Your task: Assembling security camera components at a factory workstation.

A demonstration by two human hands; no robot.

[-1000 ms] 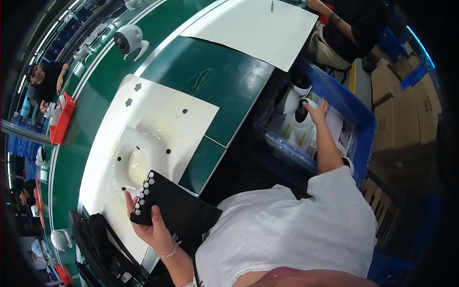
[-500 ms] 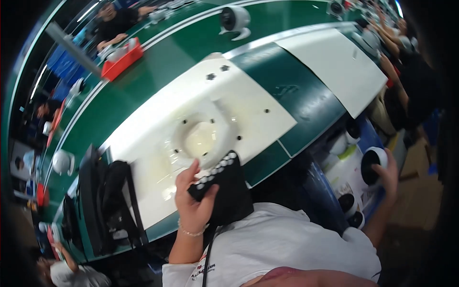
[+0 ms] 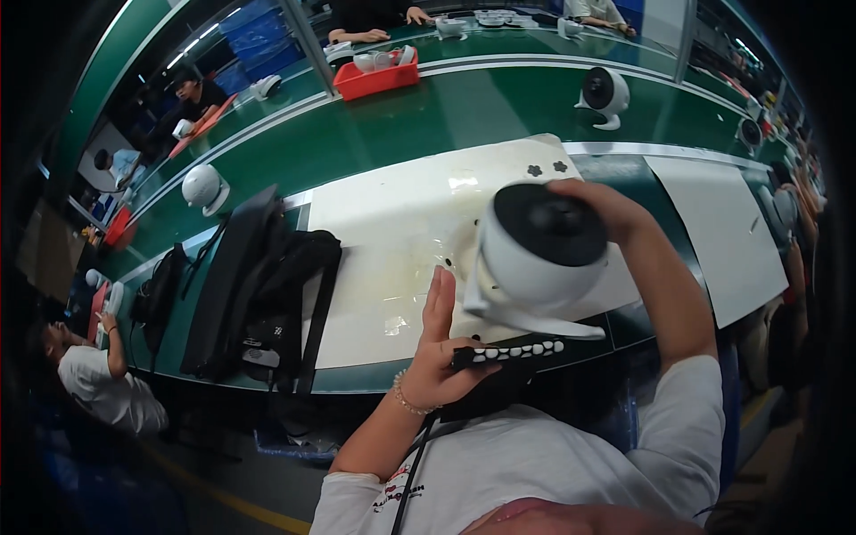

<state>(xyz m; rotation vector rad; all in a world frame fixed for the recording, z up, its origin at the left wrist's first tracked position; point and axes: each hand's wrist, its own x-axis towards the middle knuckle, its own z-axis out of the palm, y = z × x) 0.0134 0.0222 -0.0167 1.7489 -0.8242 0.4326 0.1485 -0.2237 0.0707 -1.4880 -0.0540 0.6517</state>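
Head view: single fisheye, worn on head, facing down and forward; white shirt (image 3: 544,464) close, lower centre; left hand (image 3: 437,364) and right hand (image 3: 608,207) near, mid-frame; green counter (image 3: 486,100) farther, upper frame.

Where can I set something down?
The green surface between the red bin and standing device; also the white mat right of the black bag. It's crowded where the left hand holds a black pad, the right hand a round device.
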